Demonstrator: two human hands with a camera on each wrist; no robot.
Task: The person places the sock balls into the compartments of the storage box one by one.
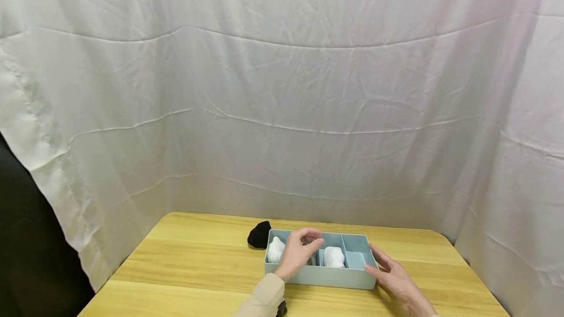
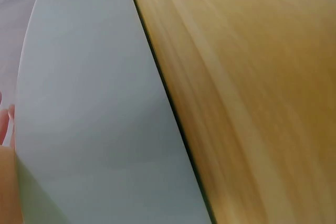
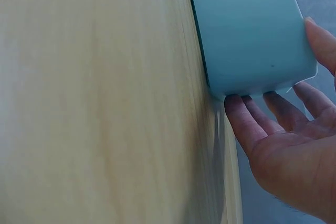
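A light blue box [image 1: 321,278] with dividers stands on the wooden table [image 1: 198,258]. Two white rolled socks lie in it, one at the left end [image 1: 275,249] and one right of the middle [image 1: 334,257]. My left hand [image 1: 310,241] reaches over the front wall, its fingers arched above the compartment between them. Something grey [image 1: 312,259] shows under it, and whether the hand holds it is unclear. My right hand [image 1: 382,264] lies flat with straight fingers [image 3: 247,116] against the box's right end [image 3: 247,30]. The left wrist view shows only the box wall [image 2: 94,119] and table [image 2: 252,103].
A black rolled sock [image 1: 259,235] lies on the table just behind the box's left end. White cloth [image 1: 282,111] hangs around the table at the back and both sides. The table's front edge runs close to my arms.
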